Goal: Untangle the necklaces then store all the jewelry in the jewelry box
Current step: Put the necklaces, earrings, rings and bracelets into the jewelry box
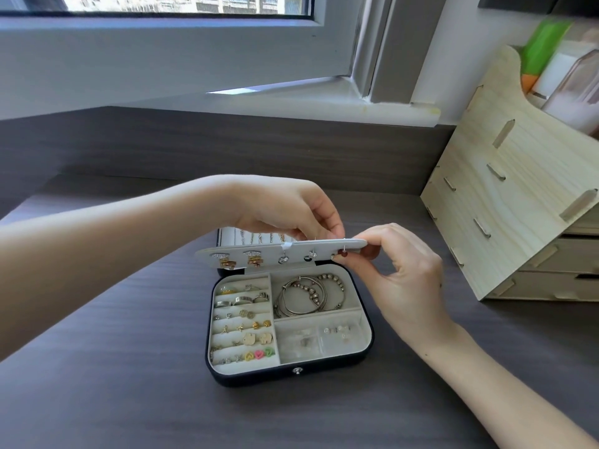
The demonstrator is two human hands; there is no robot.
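1. Head view: left hand, fingers curled, pinches the upper edge of the earring panel at 12 o'clock of the jewelry box.
2. Right hand pinches the panel's 3 o'clock end, thumb beside a red stud.
3. Open, the box lies mid-desk; bangles fill its 1 o'clock compartment, rings and studs the 9 o'clock slots.
4. A wooden organizer stands at 2 o'clock.
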